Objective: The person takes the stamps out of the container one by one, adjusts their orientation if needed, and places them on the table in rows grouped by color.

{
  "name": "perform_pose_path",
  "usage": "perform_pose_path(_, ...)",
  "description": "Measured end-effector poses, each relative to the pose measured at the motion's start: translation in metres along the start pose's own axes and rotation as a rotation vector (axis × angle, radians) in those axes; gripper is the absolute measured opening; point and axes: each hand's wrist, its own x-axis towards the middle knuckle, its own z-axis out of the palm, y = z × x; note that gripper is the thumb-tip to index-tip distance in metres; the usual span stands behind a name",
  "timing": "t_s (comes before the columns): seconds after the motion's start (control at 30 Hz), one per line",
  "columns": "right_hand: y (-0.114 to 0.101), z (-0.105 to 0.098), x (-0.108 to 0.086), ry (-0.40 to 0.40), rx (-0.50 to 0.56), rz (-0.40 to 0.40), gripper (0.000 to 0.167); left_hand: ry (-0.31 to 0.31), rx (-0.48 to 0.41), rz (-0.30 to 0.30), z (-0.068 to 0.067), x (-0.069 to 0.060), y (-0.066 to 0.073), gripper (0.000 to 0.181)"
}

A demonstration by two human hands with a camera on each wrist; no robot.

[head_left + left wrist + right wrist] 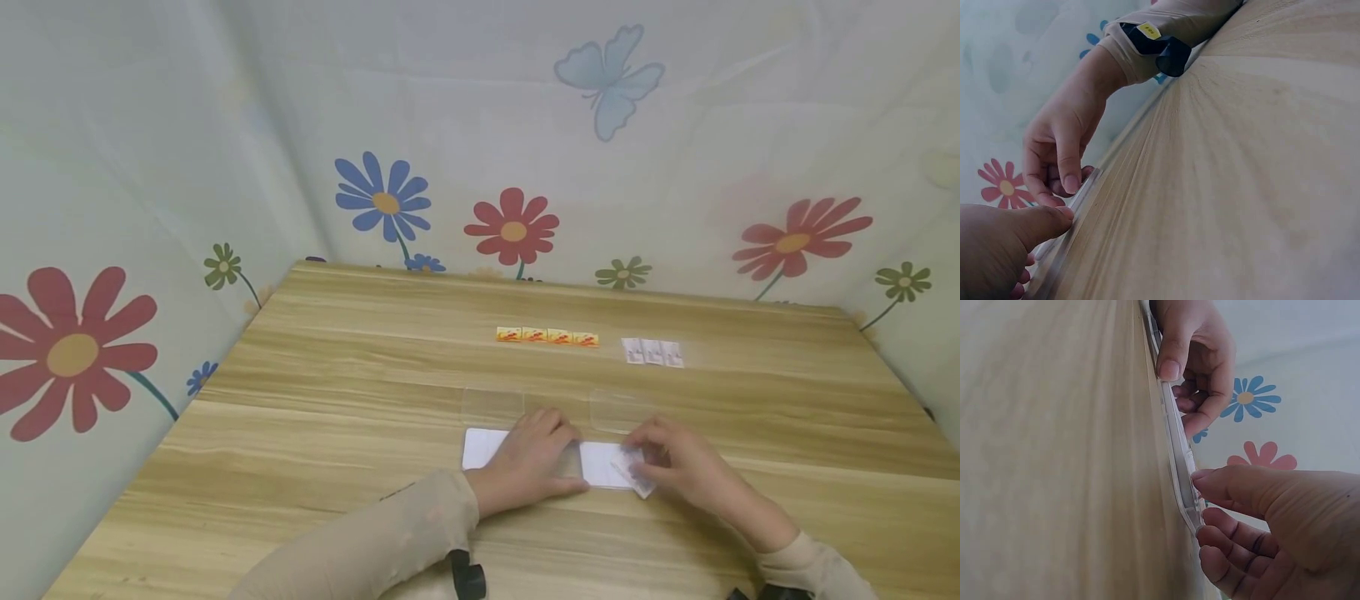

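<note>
Two shallow clear boxes with white insides lie side by side, a left box and a right box. My left hand covers part of the left box and grips the right box's left end, thumb on the near edge and fingers at the far edge. Over the right box's right end, my right hand pinches a small pale printed packet, tilted. In the right wrist view, the clear box appears edge-on between the left hand and right hand; the packet is mostly hidden there.
Clear lid-like panels, a left panel and a right panel, lie behind the boxes. Farther back sit a row of several yellow-and-red packets and three pale printed packets. A flowered curtain stands behind the wooden table.
</note>
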Motion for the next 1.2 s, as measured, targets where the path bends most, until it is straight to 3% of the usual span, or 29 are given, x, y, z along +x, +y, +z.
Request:
perform_pose_path(0.77, -0.0014, 0.0005, 0.0000, -0.018, -0.062, 0.051, 0.018, 0.009, -0.008, 0.003, 0.0015, -0.0004, -0.0003, 0.054)
perform_pose_path(1.2, -0.0007, 0.0014, -0.0008, 0.027, -0.076, 0.015, 0.019, 0.008, -0.002, -0.004, 0.0008, -0.0005, 0.0007, 0.054)
